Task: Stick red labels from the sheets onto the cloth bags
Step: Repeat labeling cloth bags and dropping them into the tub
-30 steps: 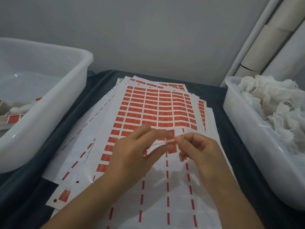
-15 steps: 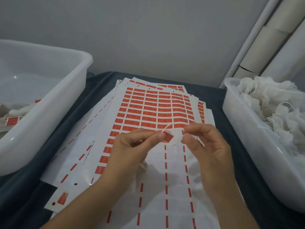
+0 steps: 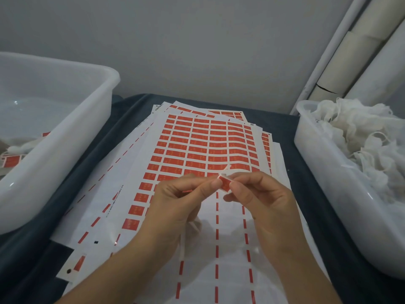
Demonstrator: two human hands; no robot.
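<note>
Few finished pieces to count so far: left bin (image 3: 65,119), translucent white, mostly bare, with only a small heap of labelled bags (image 3: 15,154) in its near corner, red faces showing among pale cloth. Between the bins, on the dark tabletop (image 3: 293,154), a fanned stack of label sheets (image 3: 206,141); top sheet stripped across its near rows, only thin red dashes left on the white backing there, far rows full of red labels, more full sheets peeking out beneath. Above the stripped area, left hand (image 3: 175,207) and right hand (image 3: 260,205) raised close together, fingers (image 3: 215,183) of both closed on one red label (image 3: 225,184) pinched between the tips, with a thin white cord or strip poking up from it. Cannot tell whether cloth sits behind the label or whether the sticker is already folded onto a bag's string; too small and partly covered by the fingertips. Right bin (image 3: 324,172) heaped high with unlabelled cloth bags (image 3: 359,137), tangled and loose. Judging by bin levels, early in the job, far more left than done. Behind the right bin, pale pipes (image 3: 350,47) against the grey wall, well clear. Nothing blocking either bin; likeliest nuisances the label sticking to fingertips and the sliding sheet stack.
</note>
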